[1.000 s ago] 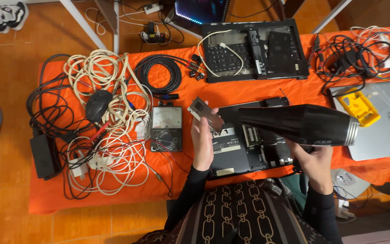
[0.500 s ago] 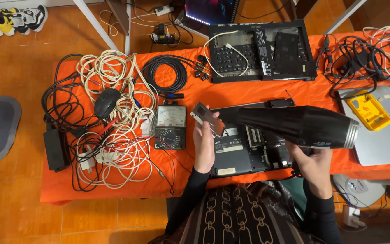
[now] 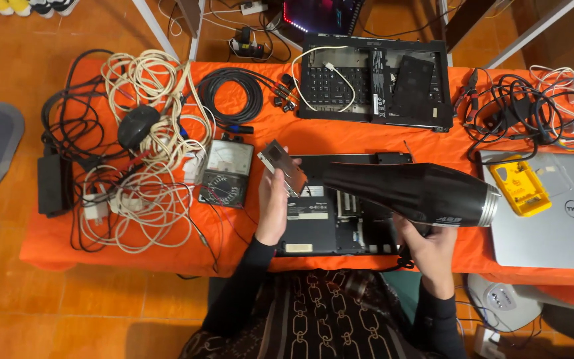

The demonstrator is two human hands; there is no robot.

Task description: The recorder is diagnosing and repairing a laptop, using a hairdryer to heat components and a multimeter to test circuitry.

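My left hand (image 3: pixel 274 203) holds a small flat grey metal part (image 3: pixel 282 165) up above the left end of an opened laptop base (image 3: pixel 327 223) on the orange tablecloth (image 3: pixel 134 249). My right hand (image 3: pixel 428 249) grips the handle of a large black heat gun (image 3: pixel 406 191), whose dark nozzle end points left at the metal part and whose silver rear end points right. The heat gun hides much of the laptop base beneath it.
A tangle of white and black cables (image 3: pixel 134 146), a black mouse (image 3: pixel 138 125) and a power brick (image 3: pixel 50 184) lie left. An analog multimeter (image 3: pixel 226 174) sits beside my left hand. A keyboard chassis (image 3: pixel 375 81) is behind; a silver laptop (image 3: pixel 553 213) with a yellow tool (image 3: pixel 518 188) lies right.
The view has shifted slightly; my hands keep the metal part and heat gun in nearly the same pose, the part tilted a little more toward the nozzle.
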